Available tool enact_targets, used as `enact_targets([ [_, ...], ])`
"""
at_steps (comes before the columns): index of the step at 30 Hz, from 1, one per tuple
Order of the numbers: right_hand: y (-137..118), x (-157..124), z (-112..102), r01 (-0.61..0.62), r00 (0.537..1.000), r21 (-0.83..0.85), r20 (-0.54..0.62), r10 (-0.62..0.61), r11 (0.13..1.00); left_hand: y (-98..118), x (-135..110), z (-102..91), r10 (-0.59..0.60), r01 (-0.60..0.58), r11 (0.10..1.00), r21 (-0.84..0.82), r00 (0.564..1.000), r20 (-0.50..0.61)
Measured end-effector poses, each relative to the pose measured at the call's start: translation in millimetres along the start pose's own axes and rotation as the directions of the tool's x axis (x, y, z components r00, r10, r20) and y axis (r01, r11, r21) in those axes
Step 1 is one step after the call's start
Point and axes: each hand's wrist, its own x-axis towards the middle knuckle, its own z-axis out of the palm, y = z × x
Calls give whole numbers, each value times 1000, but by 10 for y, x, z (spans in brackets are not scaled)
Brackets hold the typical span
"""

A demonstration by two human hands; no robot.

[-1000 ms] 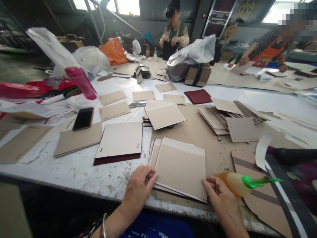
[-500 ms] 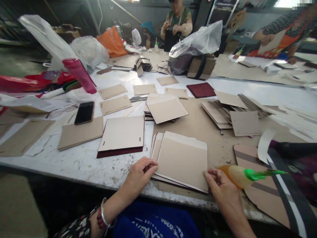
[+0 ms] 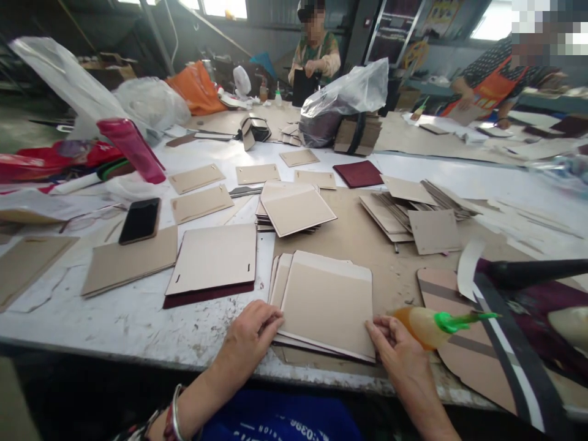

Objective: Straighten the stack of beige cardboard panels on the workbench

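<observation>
In front of me lies a small stack of beige panels (image 3: 328, 306) with dark edges, slightly fanned to the left. My left hand (image 3: 255, 324) is closed at the stack's lower left edge, thumb and fingers pinching the top panel. At the lower right corner, my right hand (image 3: 399, 349) has its thumb and forefinger on the panel's edge. A squeeze bottle (image 3: 425, 326) of amber liquid with a green nozzle lies tilted within the curled fingers of that hand, nozzle pointing right. The fingers partly hide its base.
Another panel stack (image 3: 298, 208) stands behind, with loose panels (image 3: 413, 217) to its right. A slotted panel (image 3: 215, 254) and a phone (image 3: 140, 220) are on the left. Dark-striped brown pieces (image 3: 473, 331) lie right. Two people work across the table.
The view has shifted, so most things sit further left and slightly lower. Both hands stay at the panel's edges. The bottle's nozzle has swung slightly toward the hand.
</observation>
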Motion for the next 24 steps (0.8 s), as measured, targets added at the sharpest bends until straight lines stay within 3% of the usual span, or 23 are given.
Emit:
enact_targets([
  [3,-31,-37,7,52,999,41,-8,-52,998,-52,-6,15,135,-130,988,82,989,-62],
  [6,-80,-71,11,88,996,55,-28,-86,995,-157,3,51,305,-281,944,175,943,-131],
  [11,-128,-89,17,108,991,47,-88,-103,993,-293,28,89,496,-459,823,334,868,-29],
  [16,-118,-87,23,133,988,55,-90,-128,990,-354,20,123,565,-550,725,414,819,100],
  [24,-111,-103,45,136,981,32,-141,-131,990,-412,25,123,596,-602,651,462,782,179],
])
